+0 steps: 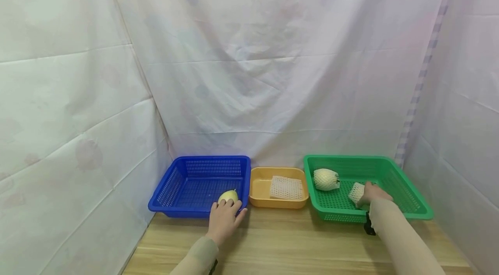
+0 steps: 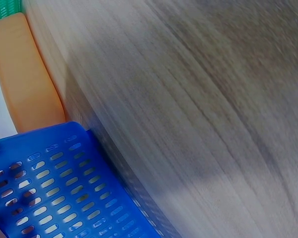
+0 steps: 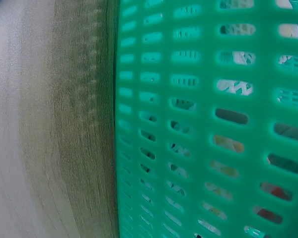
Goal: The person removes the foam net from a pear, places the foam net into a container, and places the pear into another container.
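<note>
In the head view, a pale yellow-green pear [image 1: 228, 196] is at the front right corner of the blue basket [image 1: 160, 197]. My left hand [image 1: 226, 219] reaches over the rim and holds the pear, its fingers bent over the near side. On the right, my right hand [image 1: 375, 193] grips a white foam fruit net [image 1: 356, 192] inside the green basket [image 1: 409, 199]; whether a fruit is in it, I cannot tell. A fruit in a foam net [image 1: 326, 179] lies at that basket's left. Basket walls hide most of both hands in the wrist views.
Between the two baskets stands a small orange tray [image 1: 259, 202] with flat white foam netting [image 1: 286, 187] in it. All three containers rest on a wooden table [image 1: 288, 240]. White cloth [image 1: 241, 71] hangs behind and at both sides.
</note>
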A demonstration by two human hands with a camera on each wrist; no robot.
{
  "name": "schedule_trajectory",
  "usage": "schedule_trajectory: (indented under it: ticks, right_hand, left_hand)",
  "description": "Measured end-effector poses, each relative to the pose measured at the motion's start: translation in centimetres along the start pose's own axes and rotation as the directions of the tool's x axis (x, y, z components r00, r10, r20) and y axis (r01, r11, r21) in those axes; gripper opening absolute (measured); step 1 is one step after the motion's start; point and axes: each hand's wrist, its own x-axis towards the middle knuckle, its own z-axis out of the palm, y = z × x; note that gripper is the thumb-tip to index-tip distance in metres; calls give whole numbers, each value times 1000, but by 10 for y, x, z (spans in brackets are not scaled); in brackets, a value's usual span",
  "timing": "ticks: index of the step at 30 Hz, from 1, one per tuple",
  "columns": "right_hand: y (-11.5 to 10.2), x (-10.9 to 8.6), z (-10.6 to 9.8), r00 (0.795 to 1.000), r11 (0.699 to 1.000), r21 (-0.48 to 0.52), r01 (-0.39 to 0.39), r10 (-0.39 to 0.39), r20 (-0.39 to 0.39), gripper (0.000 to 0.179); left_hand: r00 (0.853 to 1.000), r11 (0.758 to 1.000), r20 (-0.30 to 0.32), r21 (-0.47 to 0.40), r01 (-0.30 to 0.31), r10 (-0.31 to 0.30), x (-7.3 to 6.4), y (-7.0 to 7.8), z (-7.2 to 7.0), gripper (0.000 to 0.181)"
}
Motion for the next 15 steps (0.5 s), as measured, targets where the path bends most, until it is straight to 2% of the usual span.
schedule_trajectory:
  ticks: [15]
  right_hand:
    - [1,4,8,1000,1000,-9,10,-10,-12,105]
  left_hand:
    - [1000,1000,13,8,7,-7,0,0,2,28]
